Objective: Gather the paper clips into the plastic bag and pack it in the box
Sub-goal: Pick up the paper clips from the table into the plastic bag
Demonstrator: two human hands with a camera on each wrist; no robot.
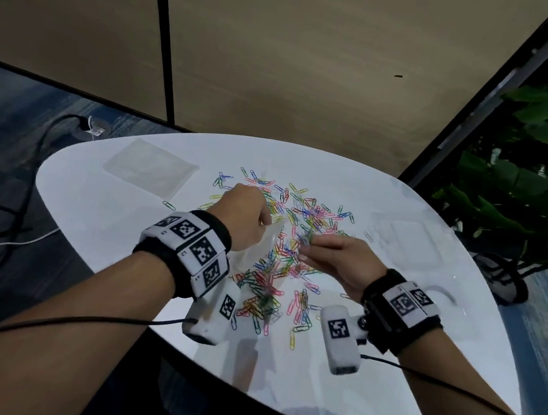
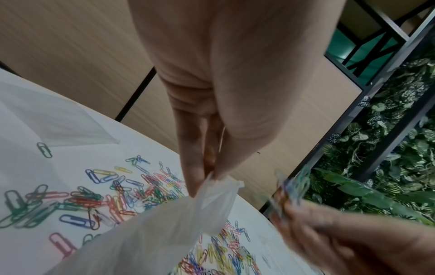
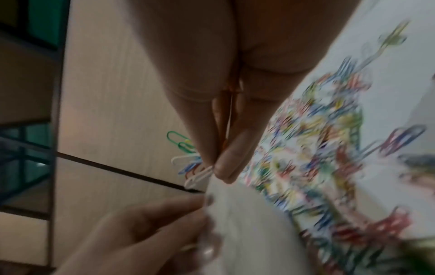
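left hand [image 1: 242, 214]: fingers pinch plastic bag [image 2: 164, 228] rim, frame centre | right hand [image 1: 338, 260]: fingers pinch bunch of clips [image 3: 188, 160] beside bag mouth | paper clips [image 1: 299, 217] scattered mid-surface [image 1: 125, 223] | box: cannot tell

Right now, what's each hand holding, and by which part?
Left hand pinches the plastic bag at its top edge, between thumb and fingers. Right hand pinches a small bunch of paper clips at its fingertips, beside the bag's edge.

Beige wall panels [image 1: 284, 53], leafy plants [image 1: 531, 152]
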